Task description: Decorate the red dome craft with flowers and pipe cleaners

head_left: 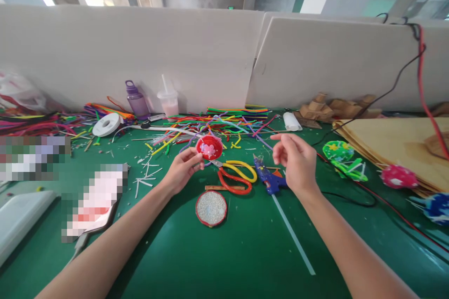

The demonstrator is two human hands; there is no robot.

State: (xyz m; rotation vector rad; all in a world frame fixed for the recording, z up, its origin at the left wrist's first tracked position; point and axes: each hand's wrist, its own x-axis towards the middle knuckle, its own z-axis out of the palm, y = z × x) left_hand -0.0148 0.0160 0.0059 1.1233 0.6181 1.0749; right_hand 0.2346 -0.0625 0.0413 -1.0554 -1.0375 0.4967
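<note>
My left hand (184, 168) grips a small red round pipe-cleaner piece (209, 147) by its left edge. A pink and purple flower with small white beads sits on its face. Level with it on the right, my right hand (296, 161) is raised with thumb and fingers pinched together; anything between them is too small to make out. Just left of that hand lies a blue hot glue gun (268, 176) with a long pale glue stick (293, 233). Below the red piece are scissors (235, 177) with yellow and orange handles, a wooden stick (224, 188) and a red-rimmed, bead-filled disc (211, 208).
Loose coloured pipe cleaners (210, 126) spread along the back, near a purple bottle (138, 100), a drink cup (169, 101) and a ribbon roll (106, 124). A phone (98, 201) lies left. Finished-looking green (338, 150) and pink (399, 176) pieces and cardboard sheets (393, 145) are right.
</note>
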